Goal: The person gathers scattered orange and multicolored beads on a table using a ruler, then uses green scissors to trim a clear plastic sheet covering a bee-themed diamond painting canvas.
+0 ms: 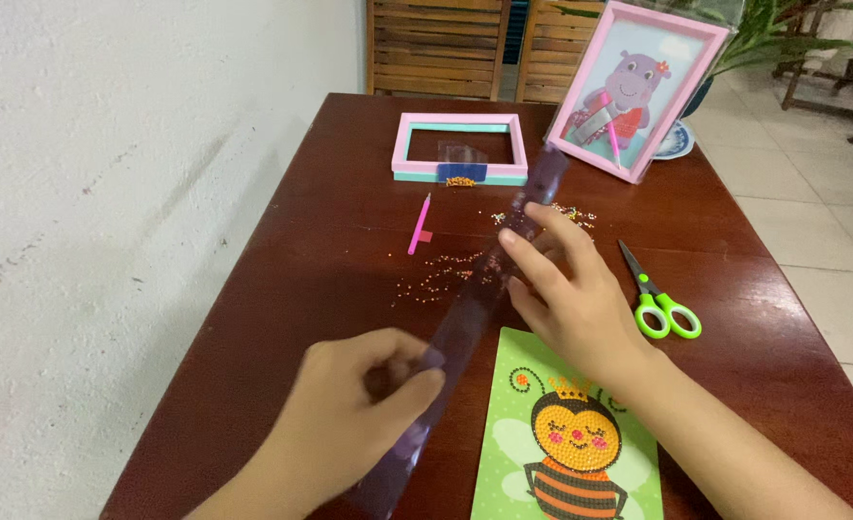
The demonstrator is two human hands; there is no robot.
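Note:
A long translucent purple ruler (489, 289) lies slanted across the dark wooden table (330, 260), from the near left up toward the far right. My left hand (349, 424) pinches its near end. My right hand (566, 289) rests on its middle with the fingers spread over it. Just right of the ruler's near part lies a green canvas with a beaded bee picture (566, 443). Small loose beads (441, 274) are scattered on the table left of the ruler and by its far end.
A pink pen (419, 224) lies beside the beads. Green-handled scissors (659, 300) lie at the right. An empty pink and teal frame (460, 146) lies flat at the back; a pink-framed hippo picture (633, 82) stands tilted beside it. Wooden chairs (436, 48) stand behind, a white wall at left.

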